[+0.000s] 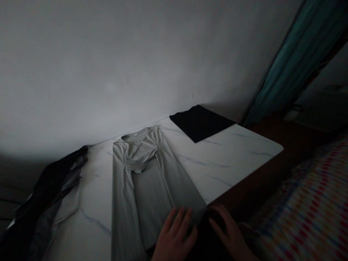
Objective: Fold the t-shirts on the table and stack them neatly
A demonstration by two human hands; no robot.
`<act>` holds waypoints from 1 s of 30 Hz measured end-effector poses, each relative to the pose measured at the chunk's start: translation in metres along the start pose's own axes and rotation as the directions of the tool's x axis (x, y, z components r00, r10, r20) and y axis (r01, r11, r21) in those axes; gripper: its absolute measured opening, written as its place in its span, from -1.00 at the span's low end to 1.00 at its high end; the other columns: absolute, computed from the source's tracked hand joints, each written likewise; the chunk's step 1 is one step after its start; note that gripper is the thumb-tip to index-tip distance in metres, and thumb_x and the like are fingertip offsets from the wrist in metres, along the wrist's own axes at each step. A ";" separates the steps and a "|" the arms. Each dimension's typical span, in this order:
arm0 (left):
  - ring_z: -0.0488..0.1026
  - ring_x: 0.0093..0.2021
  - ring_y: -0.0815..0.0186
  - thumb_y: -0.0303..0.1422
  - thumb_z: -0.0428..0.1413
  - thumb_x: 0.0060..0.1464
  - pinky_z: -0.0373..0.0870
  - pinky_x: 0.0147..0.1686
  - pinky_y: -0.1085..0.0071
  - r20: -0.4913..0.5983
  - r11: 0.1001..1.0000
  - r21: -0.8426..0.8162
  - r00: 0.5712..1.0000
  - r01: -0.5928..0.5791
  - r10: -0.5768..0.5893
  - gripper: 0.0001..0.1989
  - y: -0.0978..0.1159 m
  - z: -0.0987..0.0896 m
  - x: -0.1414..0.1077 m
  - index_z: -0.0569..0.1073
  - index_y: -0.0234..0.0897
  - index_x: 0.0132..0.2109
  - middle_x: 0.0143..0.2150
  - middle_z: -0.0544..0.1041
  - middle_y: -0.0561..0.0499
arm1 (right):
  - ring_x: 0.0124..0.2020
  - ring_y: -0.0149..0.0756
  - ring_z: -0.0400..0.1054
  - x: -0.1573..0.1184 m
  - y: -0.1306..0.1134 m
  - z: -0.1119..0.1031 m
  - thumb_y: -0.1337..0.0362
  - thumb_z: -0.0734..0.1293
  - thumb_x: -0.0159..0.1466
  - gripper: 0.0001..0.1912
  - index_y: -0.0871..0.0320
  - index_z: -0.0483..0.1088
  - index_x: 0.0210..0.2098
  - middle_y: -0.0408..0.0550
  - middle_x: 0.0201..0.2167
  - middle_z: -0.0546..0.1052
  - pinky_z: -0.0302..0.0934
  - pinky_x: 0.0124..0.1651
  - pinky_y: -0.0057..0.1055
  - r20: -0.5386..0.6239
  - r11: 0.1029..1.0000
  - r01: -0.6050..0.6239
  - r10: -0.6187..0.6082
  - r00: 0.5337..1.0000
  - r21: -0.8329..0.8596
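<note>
A grey long-sleeved shirt (152, 185) lies spread on the white table, neckline toward the wall. One sleeve is folded lengthwise down each side of its body, with bunched cloth below the neck. My left hand (178, 233) rests on the lower part of the shirt, palm down, fingers spread. At the shirt's lower right corner, by the table edge, is my right hand (228, 230). Its fingers are bent, with a gap between thumb and forefinger. The cloth below both hands is dark and hard to make out.
A folded black cloth (202, 123) lies near the wall on the white marbled table (223, 165). Dark and grey garments (58, 185) are heaped at the left. A teal curtain (293, 61) hangs at right, above a colourful checked cloth (312, 203).
</note>
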State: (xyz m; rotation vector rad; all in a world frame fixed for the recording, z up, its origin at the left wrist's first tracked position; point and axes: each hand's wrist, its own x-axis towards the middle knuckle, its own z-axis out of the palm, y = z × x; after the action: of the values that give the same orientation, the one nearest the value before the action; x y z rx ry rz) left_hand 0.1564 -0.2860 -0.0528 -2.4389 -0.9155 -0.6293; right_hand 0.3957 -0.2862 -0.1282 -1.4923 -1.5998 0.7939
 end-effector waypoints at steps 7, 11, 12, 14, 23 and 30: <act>0.42 -0.01 0.28 -0.27 0.09 0.16 0.08 0.27 0.18 -0.033 0.993 -0.025 0.993 -0.117 0.116 -0.89 0.010 0.005 0.006 0.47 -0.17 -0.23 -0.05 0.55 0.09 | 0.17 0.14 0.26 0.015 0.008 0.023 -0.16 0.47 -0.09 -0.14 0.19 0.37 0.10 0.23 0.12 0.42 0.12 0.23 0.06 0.359 0.932 -0.306 0.223 0.906 0.192; 0.46 -0.16 0.36 -0.30 0.10 0.15 0.17 0.22 0.25 -0.125 0.991 -0.045 0.985 -0.126 0.120 -0.92 0.020 0.005 0.004 0.46 -0.16 -0.28 -0.27 0.56 0.12 | 0.05 0.13 0.37 0.028 -0.008 0.012 -0.16 0.51 -0.16 -0.18 0.18 0.46 -0.01 0.17 -0.03 0.54 0.19 0.16 0.03 0.496 0.870 -0.397 0.217 0.841 0.292; 0.46 -0.19 0.38 -0.32 0.09 0.15 0.19 0.20 0.28 -0.172 0.993 -0.060 0.981 -0.103 0.091 -0.92 0.023 0.006 0.005 0.45 -0.17 -0.31 -0.32 0.56 0.14 | 0.02 0.13 0.39 0.030 -0.012 0.009 -0.16 0.51 -0.16 -0.20 0.19 0.49 -0.04 0.16 -0.07 0.56 0.21 0.13 0.03 0.518 0.857 -0.411 0.209 0.829 0.312; 0.46 -0.25 0.40 -0.36 0.08 0.16 0.22 0.15 0.32 -0.257 0.994 -0.092 0.966 -0.058 0.033 -0.89 0.030 0.008 0.008 0.44 -0.17 -0.35 -0.39 0.56 0.15 | -0.02 0.13 0.41 0.032 -0.019 0.002 -0.16 0.50 -0.13 -0.27 0.21 0.52 -0.11 0.14 -0.12 0.58 0.23 0.10 0.02 0.558 0.833 -0.433 0.188 0.808 0.345; 0.45 -0.39 0.40 -0.38 0.12 0.08 0.30 -0.06 0.36 -0.287 0.993 -0.103 0.955 0.053 -0.080 -0.98 0.044 0.024 -0.009 0.44 -0.14 -0.32 -0.53 0.50 0.18 | 0.02 0.04 0.41 0.020 -0.023 -0.003 -0.16 0.40 0.06 -0.44 0.16 0.52 -0.15 0.09 -0.11 0.58 0.19 0.13 -0.06 0.544 0.624 -0.537 0.206 0.813 0.567; 0.43 -0.41 0.41 -0.44 0.00 0.20 0.24 -0.08 0.35 -0.378 0.981 -0.134 0.907 0.143 -0.184 -0.77 0.049 0.022 -0.003 0.47 -0.12 -0.37 -0.53 0.51 0.19 | 0.13 0.18 0.30 -0.009 0.004 0.011 -0.36 0.28 -0.01 -0.22 0.13 0.50 -0.08 0.21 0.02 0.50 0.15 0.20 0.07 0.229 0.905 -0.388 0.345 0.910 0.175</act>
State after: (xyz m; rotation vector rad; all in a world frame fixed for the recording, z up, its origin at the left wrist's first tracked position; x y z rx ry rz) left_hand 0.1945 -0.3083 -0.0844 -2.2153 -0.9425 -1.2001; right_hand 0.3882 -0.2939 -0.1380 -1.6164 -1.3252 1.3212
